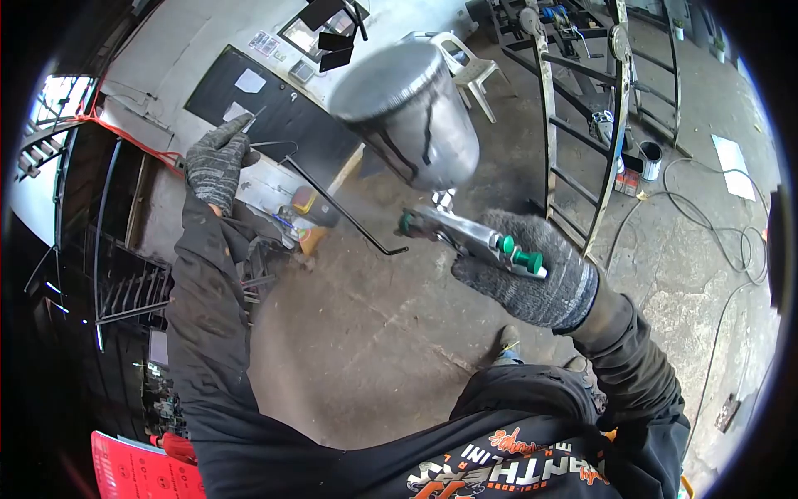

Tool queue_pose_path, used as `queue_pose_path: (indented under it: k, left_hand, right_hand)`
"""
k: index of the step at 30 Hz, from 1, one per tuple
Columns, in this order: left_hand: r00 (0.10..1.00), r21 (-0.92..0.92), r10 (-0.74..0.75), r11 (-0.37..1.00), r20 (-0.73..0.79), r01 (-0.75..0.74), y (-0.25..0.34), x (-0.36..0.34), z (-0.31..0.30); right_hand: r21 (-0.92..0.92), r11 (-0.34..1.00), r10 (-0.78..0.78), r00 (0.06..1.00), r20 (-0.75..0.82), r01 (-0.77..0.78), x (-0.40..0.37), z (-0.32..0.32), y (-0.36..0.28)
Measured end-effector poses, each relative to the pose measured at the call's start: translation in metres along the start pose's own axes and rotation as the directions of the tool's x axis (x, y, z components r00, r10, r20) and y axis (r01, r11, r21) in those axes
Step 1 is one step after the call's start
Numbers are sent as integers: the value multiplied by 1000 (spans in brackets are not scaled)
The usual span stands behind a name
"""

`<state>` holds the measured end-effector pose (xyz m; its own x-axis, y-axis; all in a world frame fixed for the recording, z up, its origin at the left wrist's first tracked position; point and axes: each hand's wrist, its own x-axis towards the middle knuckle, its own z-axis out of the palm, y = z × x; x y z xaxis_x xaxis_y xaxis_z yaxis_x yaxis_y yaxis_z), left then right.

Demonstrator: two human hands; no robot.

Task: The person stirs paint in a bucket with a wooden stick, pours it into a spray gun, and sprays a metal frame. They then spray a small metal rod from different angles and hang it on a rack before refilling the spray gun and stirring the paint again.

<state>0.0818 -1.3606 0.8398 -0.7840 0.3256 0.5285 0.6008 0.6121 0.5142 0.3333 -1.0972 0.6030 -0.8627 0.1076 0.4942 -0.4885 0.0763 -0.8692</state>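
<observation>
A grey knit glove covers my right hand (532,270), which is wrapped round the handle of a spray gun (465,233) with green knobs. On top of the gun sits a large metal cup (411,116), tilted, with dark streaks down its side. The gun's nozzle points left, towards a thin black bent rod (345,212). My left hand (220,162), also gloved, is raised at the upper left, its fingers pinched round a thin wire hook that the rod's upper end meets.
A ladder (586,125) stands at the upper right, beside an open can (650,158). A hose (690,204) loops over the floor near a white sheet (733,166). Behind are a white plastic chair (470,71) and a dark door (266,108). Metal racks (137,295) stand at the left.
</observation>
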Motion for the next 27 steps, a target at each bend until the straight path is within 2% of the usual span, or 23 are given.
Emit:
queue_pose_path:
  k: [4,6,8,9,11,14,15,16,17,19,21,22,23,27]
  left_hand:
    - [999,1,39,999,30,-39,-2,-16,9]
    - [998,30,57,998,33,-58,-1,-21,14]
    - [996,30,74,997,43,-76,-4,-22,16]
    - [995,13,82,996,52,-83,-9,-22,18]
    - [992,17,87,996,88,-89,-12,-25,23]
    - [990,17,54,998,130,-57,-12,-30,32]
    - [987,23,56,998,150,-60,-14,-29,34]
    - [985,27,54,998,162,-59,-15,-28,36]
    - [983,31,52,998,176,-58,-16,-28,40]
    - [978,23,68,997,197,-74,-22,-23,47]
    - [980,15,65,997,189,-69,-25,-23,51]
    - [982,13,63,998,180,-66,-25,-22,51]
    - [982,37,10,999,187,-18,-23,-20,49]
    - [987,-15,49,999,153,-47,-27,-19,56]
  right_hand:
    - [-73,997,-35,999,1,35,21,-6,-28]
    - [-91,991,-111,990,-89,103,27,-5,-31]
    - [-183,968,-192,978,-84,174,37,-9,-40]
    - [-59,998,19,998,-59,-23,36,-14,-57]
    - [-278,939,-224,973,-47,203,38,-16,-45]
    - [-223,918,-350,935,-62,329,47,-10,-29]
    - [-18,975,-223,969,-109,222,48,-3,-28]
    - [192,975,-87,988,-130,111,49,1,-29]
    - [220,975,-11,1000,-23,16,54,-5,-38]
    - [163,964,-192,975,-113,209,49,4,-21]
    - [-117,947,-312,943,-117,299,37,4,-13]
    - [-142,988,-51,999,16,52,29,0,-16]
    - [-113,994,8,998,57,-2,21,-1,-15]
    - [-136,965,241,960,141,-222,-27,6,24]
